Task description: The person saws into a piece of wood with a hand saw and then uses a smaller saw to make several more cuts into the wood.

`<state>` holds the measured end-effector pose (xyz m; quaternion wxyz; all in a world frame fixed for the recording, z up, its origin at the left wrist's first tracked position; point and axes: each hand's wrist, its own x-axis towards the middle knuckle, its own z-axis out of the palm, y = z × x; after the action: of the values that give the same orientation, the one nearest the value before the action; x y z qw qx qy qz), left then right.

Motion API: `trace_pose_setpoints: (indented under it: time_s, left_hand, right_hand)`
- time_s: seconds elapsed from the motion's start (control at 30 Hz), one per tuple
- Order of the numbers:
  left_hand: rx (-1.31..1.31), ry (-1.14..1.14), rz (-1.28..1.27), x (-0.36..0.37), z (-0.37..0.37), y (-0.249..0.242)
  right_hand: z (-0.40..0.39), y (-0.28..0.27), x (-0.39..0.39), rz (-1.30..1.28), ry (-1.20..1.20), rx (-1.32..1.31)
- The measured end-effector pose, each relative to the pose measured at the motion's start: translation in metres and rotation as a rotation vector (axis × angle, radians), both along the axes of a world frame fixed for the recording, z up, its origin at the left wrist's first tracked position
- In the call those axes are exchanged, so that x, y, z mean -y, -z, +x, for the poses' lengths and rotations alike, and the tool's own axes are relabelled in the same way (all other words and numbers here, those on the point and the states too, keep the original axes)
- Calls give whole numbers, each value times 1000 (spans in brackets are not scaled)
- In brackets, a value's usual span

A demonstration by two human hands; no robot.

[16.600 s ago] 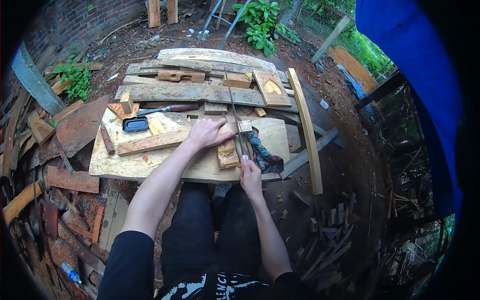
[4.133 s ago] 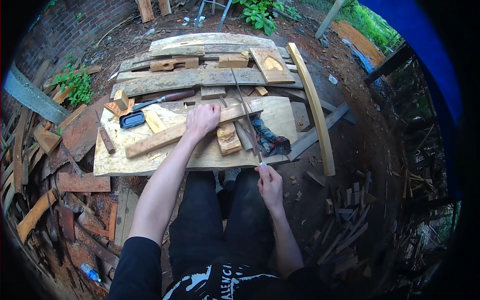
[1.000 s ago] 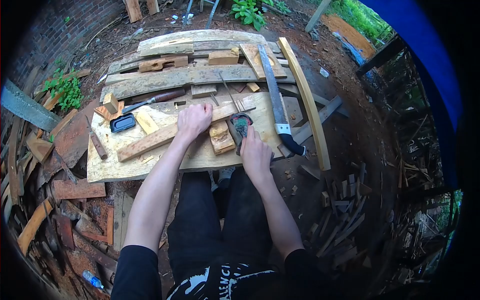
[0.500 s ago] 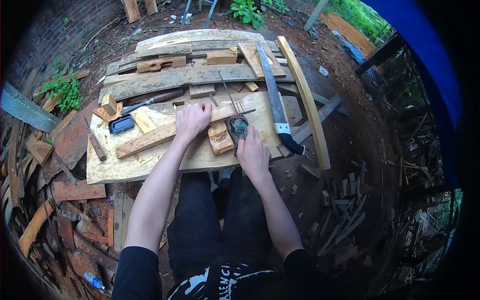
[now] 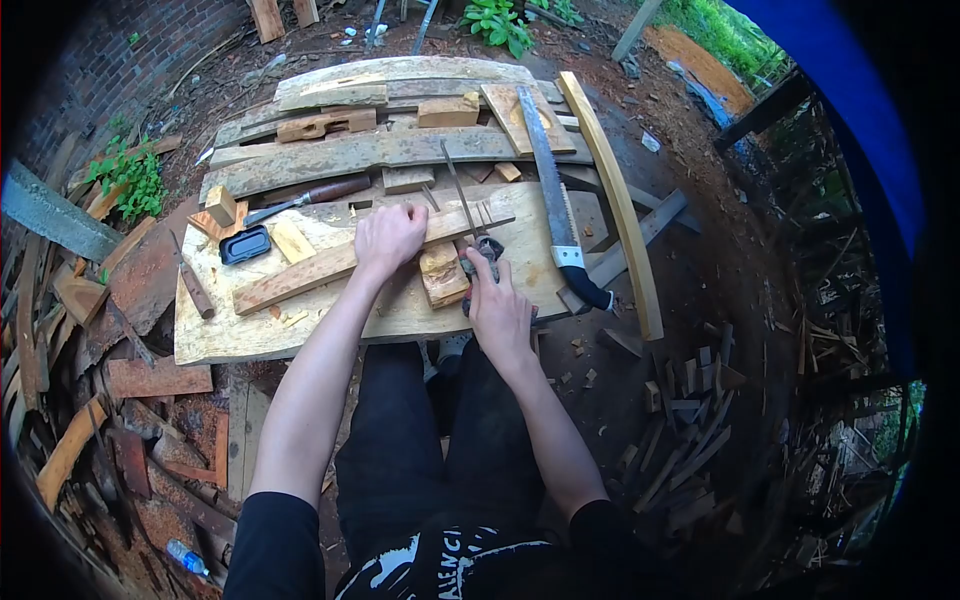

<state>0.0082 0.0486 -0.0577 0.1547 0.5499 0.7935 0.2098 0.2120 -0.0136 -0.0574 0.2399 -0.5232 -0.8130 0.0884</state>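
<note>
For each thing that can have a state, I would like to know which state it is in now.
left hand: curled over the wooden strip
right hand: closed around a dark object
wooden strip: cuts show near its right end, not severed there
dark object: held, mostly hidden
saw: lying, unheld
black tray: uncovered, contents unclear
plastic bottle: on its side

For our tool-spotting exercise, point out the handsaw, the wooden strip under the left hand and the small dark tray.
Handsaw (image 5: 552, 193), head view: middle of the blade.
Wooden strip (image 5: 300, 279), head view: its upper face.
Small dark tray (image 5: 246, 245), head view: its inner floor.
</note>
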Motion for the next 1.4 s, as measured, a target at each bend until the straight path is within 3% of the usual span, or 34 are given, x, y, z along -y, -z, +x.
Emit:
trace_pose_setpoints:
  time_s: [0.1, 0.6, 0.73, 0.8, 1.13, 1.2, 1.33, 1.4]
  left_hand:
    - [-6, -3, 2, 0, -1, 0]
    - [-1, 5, -15, -1, -1, 0]
    - [-17, -7, -14, -2, -1, 2]
    - [-13, -8, -16, -3, -1, 2]
    - [-11, -6, -32, -3, -2, 3]
    - [-14, -10, -28, -3, -2, 5]
    - [-23, -11, -25, -4, -2, 7]
    - [-23, -10, -25, -4, -2, 7]
  right_hand:
    - [-2, -2, 1, -14, 7, -113]
    - [-3, -3, 1, -34, 229, -99]
    - [-1, 12, -2, 42, 102, -100]
    - [-6, 11, 1, -179, 170, -109]
    - [3, -2, 10, -272, 177, -27]
    - [6, -3, 8, -208, 44, -171]
    - [9, 11, 3, -163, 38, -247]
    - [7, 5, 4, -356, 185, -175]
